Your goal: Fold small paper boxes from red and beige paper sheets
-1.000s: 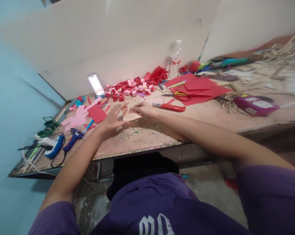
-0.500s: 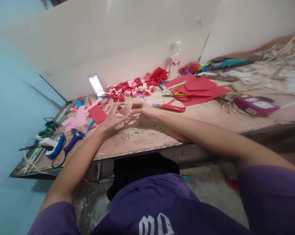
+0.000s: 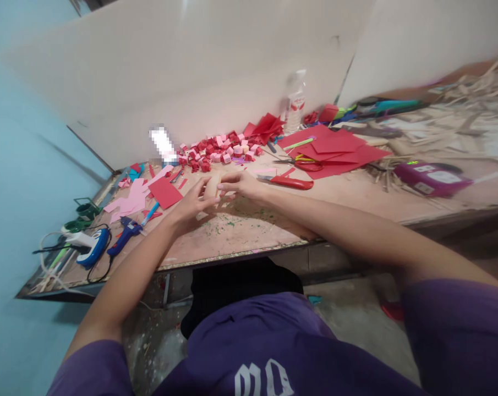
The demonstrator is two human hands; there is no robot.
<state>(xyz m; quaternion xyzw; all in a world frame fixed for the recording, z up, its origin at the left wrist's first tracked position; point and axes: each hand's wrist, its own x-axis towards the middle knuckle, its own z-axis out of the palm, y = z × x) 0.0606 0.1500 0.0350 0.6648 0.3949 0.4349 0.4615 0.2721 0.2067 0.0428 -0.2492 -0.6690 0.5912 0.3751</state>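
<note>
Between my two hands is a small pale beige piece (image 3: pixel 212 188), like folded paper or card; its exact kind is unclear. My left hand (image 3: pixel 194 202) grips its left side with curved fingers. On the other side, the fingertips of my right hand (image 3: pixel 241 186) pinch it. Both hands are just above the worktable (image 3: pixel 232 236). Behind them lies a heap of small red and pink paper cubes (image 3: pixel 219 148). A red-handled utility knife (image 3: pixel 292 182) rests to the right of my right hand, and a red paper rectangle (image 3: pixel 166 192) lies left of my left hand.
At left are a blue glue gun (image 3: pixel 125 236), a power strip (image 3: pixel 94 247) with cords and pink paper pieces (image 3: pixel 130 199). Toward the right lie scissors (image 3: pixel 308 165), red sheets (image 3: pixel 335 146), a bottle (image 3: pixel 295 107), a purple tape dispenser (image 3: pixel 432 179) and wood strips (image 3: pixel 471 124).
My hands have drawn slightly closer together around the beige piece. The piece has turned and now looks narrower and more upright. Everything else on the table stays put.
</note>
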